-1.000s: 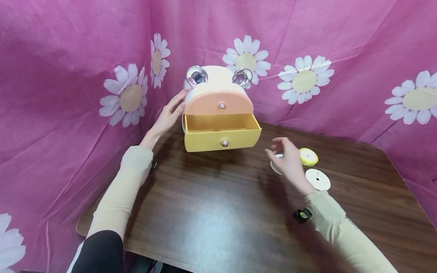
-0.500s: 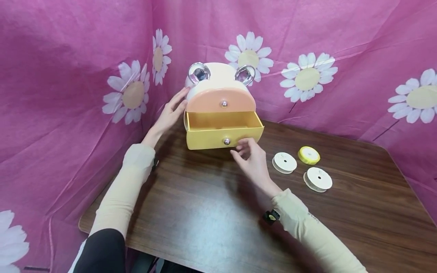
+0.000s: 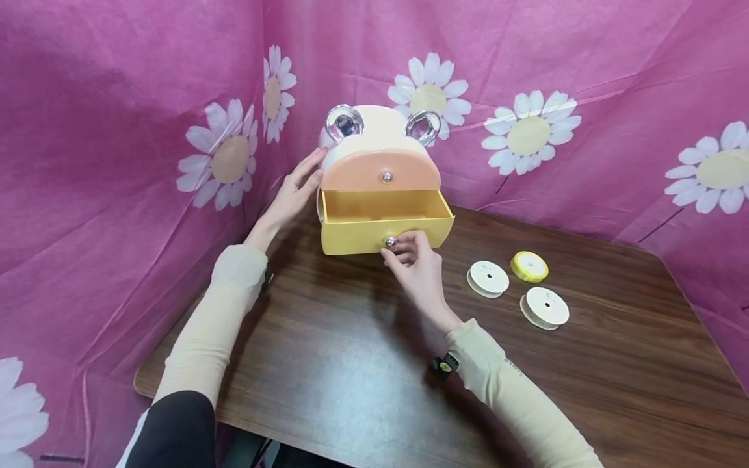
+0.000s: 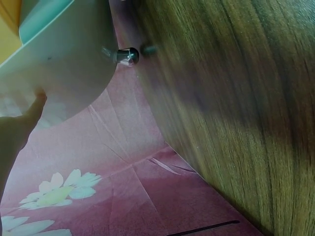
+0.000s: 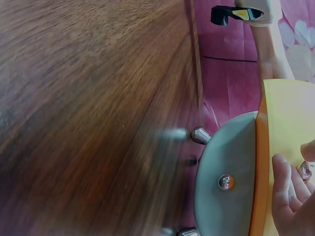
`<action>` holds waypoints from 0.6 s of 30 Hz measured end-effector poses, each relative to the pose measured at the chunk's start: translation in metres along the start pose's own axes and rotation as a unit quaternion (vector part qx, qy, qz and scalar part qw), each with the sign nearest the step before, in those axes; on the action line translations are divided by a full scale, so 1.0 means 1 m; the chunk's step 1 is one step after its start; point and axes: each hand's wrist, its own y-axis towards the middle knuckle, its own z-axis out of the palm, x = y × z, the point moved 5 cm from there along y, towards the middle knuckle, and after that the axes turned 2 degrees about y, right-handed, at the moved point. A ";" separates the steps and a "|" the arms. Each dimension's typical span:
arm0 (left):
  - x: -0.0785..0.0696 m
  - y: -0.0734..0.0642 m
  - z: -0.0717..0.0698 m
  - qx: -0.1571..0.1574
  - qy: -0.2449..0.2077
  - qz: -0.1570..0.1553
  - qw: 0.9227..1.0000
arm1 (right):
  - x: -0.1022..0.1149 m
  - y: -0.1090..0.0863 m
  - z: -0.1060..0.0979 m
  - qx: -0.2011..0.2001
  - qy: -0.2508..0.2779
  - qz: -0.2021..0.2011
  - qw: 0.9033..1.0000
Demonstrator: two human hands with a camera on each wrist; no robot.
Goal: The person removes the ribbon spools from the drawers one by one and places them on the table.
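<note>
A small rounded cabinet (image 3: 371, 123) with two silver ring-shaped eyes stands at the back of the table. Its yellow drawer (image 3: 351, 238) is pulled out, below a closed peach drawer (image 3: 357, 174). My right hand (image 3: 422, 273) pinches the round silver knob (image 3: 389, 241) of the yellow drawer between thumb and fingers. Against the cabinet's left side rests my left hand (image 3: 287, 200), its fingers extended. The right wrist view shows a pale green drawer front (image 5: 234, 152) with its own knob under the yellow one, and silver feet on the cabinet.
To the right lie two white spools (image 3: 488, 279) and a yellow ribbon roll (image 3: 529, 267) on the dark wooden table (image 3: 328, 364). Pink cloth (image 3: 585, 45) with printed daisies hangs close behind and to the left of the cabinet.
My right hand has moved left from beside the spools to the yellow drawer and taken hold of its knob. The left hand has stayed on the cabinet's side.
</note>
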 end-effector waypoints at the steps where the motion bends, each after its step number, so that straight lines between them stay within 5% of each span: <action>1: 0.000 0.000 0.000 0.000 0.001 0.000 1.000 | -0.001 0.001 0.001 0.001 0.008 0.003 1.000; 8: -0.001 0.000 -0.002 0.000 0.011 0.001 1.000 | -0.003 0.004 0.004 0.000 0.023 0.032 0.999; 18: -0.002 -0.001 0.000 0.001 0.011 -0.004 1.000 | 0.033 0.007 0.008 0.000 0.007 0.017 1.000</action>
